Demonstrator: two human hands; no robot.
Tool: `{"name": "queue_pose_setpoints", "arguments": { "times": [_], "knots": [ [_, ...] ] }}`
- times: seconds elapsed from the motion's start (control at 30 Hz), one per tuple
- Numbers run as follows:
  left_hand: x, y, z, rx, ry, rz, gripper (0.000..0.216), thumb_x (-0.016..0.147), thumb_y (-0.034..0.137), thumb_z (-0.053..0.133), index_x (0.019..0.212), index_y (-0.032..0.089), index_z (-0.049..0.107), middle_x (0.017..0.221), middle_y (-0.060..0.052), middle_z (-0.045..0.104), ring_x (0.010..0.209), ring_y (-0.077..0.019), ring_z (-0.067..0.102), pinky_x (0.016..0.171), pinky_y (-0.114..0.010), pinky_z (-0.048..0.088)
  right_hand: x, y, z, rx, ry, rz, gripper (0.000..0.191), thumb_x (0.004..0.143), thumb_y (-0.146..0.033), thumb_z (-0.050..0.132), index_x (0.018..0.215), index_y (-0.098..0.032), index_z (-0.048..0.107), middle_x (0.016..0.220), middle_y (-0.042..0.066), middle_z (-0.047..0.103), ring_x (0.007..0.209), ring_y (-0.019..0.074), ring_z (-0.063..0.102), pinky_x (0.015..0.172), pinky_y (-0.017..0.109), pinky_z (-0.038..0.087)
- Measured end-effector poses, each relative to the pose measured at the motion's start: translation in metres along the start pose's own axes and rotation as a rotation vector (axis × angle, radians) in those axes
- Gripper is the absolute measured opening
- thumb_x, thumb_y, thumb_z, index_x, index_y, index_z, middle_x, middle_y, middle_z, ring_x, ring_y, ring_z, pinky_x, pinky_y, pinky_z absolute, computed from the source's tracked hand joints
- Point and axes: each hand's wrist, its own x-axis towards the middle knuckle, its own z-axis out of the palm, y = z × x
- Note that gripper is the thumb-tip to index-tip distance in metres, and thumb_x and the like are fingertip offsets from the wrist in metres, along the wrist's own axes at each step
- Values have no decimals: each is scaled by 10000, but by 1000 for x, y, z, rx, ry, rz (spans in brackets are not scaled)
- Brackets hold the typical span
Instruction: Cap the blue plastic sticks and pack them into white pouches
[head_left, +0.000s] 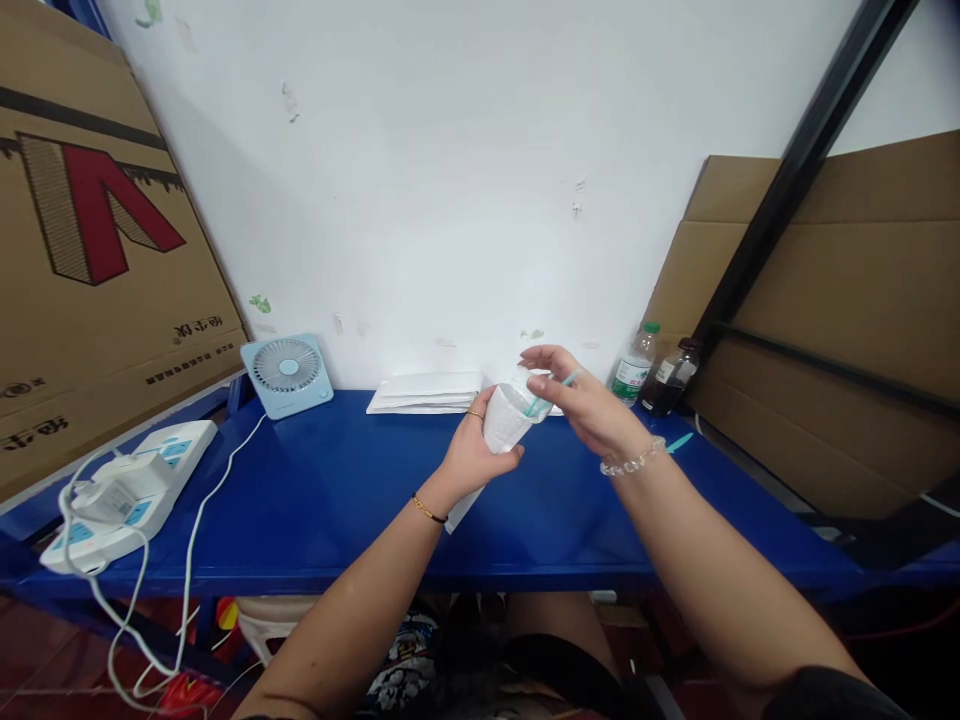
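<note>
In the head view, my left hand [480, 450] is wrapped around a white paper pouch [504, 425], its mouth spread round like a cup. A narrow white end shows below my left wrist, apparently part of the same pouch. At the mouth, the fingers of my right hand [566, 390] are bent around a clear plastic piece with a thin teal stick [541, 402]. Its lower part sits at or just inside the opening; its exact kind cannot be made out. Behind my hands, a stack of flat white paper pouches [424, 393] lies against the wall.
A light blue fan [289, 375] stands back left on the blue table [322, 500]. A white power strip [161, 480] with cables lies on the left. Back right are a green-capped bottle [634, 368], a dark bottle [670, 380] and a teal strip [680, 442]. Cardboard flanks both sides.
</note>
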Motion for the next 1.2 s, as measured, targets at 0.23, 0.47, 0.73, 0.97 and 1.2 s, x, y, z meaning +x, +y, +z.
{"name": "queue_pose_setpoints", "arguments": {
  "times": [0.23, 0.47, 0.73, 0.97, 1.2],
  "knots": [
    [-3, -5, -21, -381, -341, 1, 877, 694, 377, 692, 1428, 211, 240, 1393, -112, 395, 1228, -299, 409, 1004, -411, 336, -1, 6, -23, -192, -418, -218, 581, 654, -446, 763, 1168, -257, 567, 1317, 84, 456, 1218, 269, 431, 985, 411, 377],
    [-5, -7, -31, -720, -502, -104, 880, 675, 430, 705, 1424, 213, 299, 1370, -121, 446, 1229, -342, 420, 999, -444, 320, 1, 11, -29, -158, -400, -293, 150, 746, -314, 716, 824, -201, 657, 1076, 78, 574, 1008, 214, 561, 855, 393, 472],
    [2, -9, -33, -744, -359, -128, 775, 720, 422, 697, 1390, 222, 363, 1324, -115, 510, 1197, -317, 468, 997, -431, 345, 5, -2, -24, -326, -104, -434, 164, 767, -390, 689, 805, -231, 675, 1048, 66, 585, 1027, 228, 544, 922, 424, 430],
    [7, 7, -32, -578, -194, -114, 520, 776, 405, 661, 1235, 200, 530, 1178, -84, 611, 1085, -236, 553, 924, -360, 430, 1, -13, -21, -409, -107, -297, 261, 777, -447, 645, 813, -191, 682, 942, 72, 665, 842, 216, 597, 738, 364, 476],
    [48, 11, -34, -374, 116, 38, 274, 766, 373, 665, 913, 142, 648, 865, -29, 670, 833, -160, 596, 802, -305, 468, 28, -23, -22, -631, -80, -378, 236, 811, -401, 605, 899, -200, 694, 898, 53, 682, 852, 214, 595, 769, 358, 457]
  ]
}}
